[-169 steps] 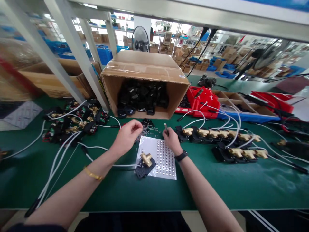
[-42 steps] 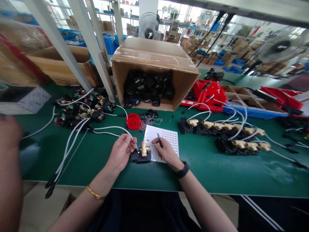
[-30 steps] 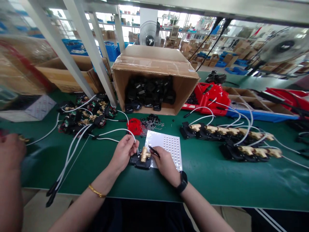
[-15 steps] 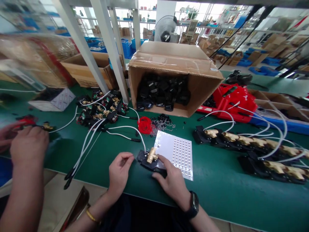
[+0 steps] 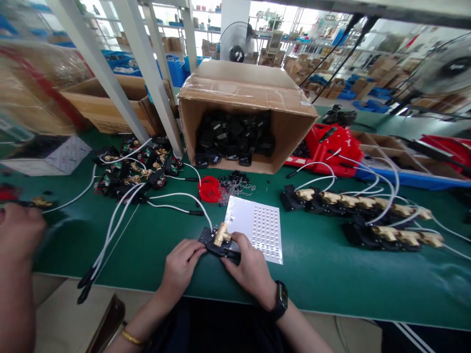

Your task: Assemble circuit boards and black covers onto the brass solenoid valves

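A black plastic part with a brass fitting [image 5: 221, 236] lies on the green table [image 5: 324, 264] near its front edge, with a white cable [image 5: 184, 196] running off to the left. My left hand [image 5: 180, 267] is curled, its fingertips against the part's left end. My right hand [image 5: 249, 267] is closed round the part's right end, thumb beside the brass fitting. The part overlaps the near left corner of a white dimpled sheet [image 5: 259, 226]. What else my right fingers hold is hidden.
A tipped cardboard box [image 5: 243, 100] holds black parts. Red rings [image 5: 209, 189] and small pins lie behind the sheet. Finished brass assemblies [image 5: 360, 211] are in rows at right, a wired heap [image 5: 136, 166] at left. Another person's hand [image 5: 18, 230] is at the far left.
My hands drew back from the pins to the part, closing on its two ends. The thin tool seen earlier in my right hand no longer shows. The view swung; a co-worker's hand appeared at left.
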A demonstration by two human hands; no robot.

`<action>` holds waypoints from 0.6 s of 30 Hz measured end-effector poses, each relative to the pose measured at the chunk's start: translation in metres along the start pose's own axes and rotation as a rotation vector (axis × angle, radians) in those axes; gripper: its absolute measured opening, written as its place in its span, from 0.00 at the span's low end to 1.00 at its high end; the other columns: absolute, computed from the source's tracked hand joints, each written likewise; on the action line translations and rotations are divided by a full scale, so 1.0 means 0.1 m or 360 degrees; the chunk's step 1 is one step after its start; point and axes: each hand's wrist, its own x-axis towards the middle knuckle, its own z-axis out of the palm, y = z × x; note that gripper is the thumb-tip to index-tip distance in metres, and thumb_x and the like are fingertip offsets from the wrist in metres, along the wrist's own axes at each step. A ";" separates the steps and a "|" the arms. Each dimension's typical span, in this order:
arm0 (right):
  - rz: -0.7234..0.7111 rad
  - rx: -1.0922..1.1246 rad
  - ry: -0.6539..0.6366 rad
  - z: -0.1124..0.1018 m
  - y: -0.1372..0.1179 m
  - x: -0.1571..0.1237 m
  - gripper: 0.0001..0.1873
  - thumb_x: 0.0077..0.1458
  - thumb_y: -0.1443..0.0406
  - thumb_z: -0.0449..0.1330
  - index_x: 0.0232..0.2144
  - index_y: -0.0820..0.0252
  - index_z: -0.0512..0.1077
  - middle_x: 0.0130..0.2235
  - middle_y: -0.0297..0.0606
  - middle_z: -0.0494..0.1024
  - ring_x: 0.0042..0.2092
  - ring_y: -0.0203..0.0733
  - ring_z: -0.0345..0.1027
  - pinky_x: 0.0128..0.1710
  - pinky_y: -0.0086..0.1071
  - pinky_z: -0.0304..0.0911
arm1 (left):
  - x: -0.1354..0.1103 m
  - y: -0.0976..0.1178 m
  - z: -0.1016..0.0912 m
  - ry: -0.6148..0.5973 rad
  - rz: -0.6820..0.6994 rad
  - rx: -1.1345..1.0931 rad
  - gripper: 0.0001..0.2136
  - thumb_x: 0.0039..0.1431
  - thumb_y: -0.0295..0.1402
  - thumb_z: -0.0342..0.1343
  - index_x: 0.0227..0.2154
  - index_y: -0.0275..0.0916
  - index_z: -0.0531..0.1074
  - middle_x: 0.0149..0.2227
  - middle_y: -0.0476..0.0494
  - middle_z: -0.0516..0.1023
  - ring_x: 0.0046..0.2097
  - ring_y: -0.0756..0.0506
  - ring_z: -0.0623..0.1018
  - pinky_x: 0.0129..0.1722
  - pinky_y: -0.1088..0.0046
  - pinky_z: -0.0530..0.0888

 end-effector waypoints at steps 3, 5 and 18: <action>0.0003 0.0006 0.0009 -0.01 0.00 0.00 0.23 0.49 0.66 0.59 0.48 0.57 0.59 0.47 0.41 0.70 0.46 0.48 0.68 0.44 0.39 0.65 | 0.08 -0.03 -0.01 -0.0051 0.0014 0.0009 0.01 0.47 0.33 0.61 0.23 0.45 0.77 0.27 0.45 0.78 0.32 0.43 0.75 0.37 0.68 0.69; 0.0010 0.0002 0.0023 -0.01 0.00 0.00 0.23 0.49 0.66 0.59 0.48 0.57 0.60 0.46 0.41 0.71 0.45 0.48 0.69 0.44 0.38 0.65 | 0.13 -0.05 -0.01 -0.0070 -0.0004 -0.0019 0.02 0.45 0.33 0.62 0.21 0.44 0.76 0.26 0.45 0.78 0.31 0.43 0.75 0.36 0.69 0.68; 0.0017 -0.0178 -0.0035 -0.12 -0.07 0.01 0.37 0.47 0.62 0.61 0.57 0.59 0.51 0.53 0.46 0.67 0.48 0.53 0.66 0.42 0.42 0.66 | 0.42 0.16 -0.28 0.0185 -0.0877 -0.1171 0.15 0.53 0.42 0.54 0.40 0.38 0.67 0.39 0.41 0.74 0.23 0.52 0.66 0.21 0.77 0.65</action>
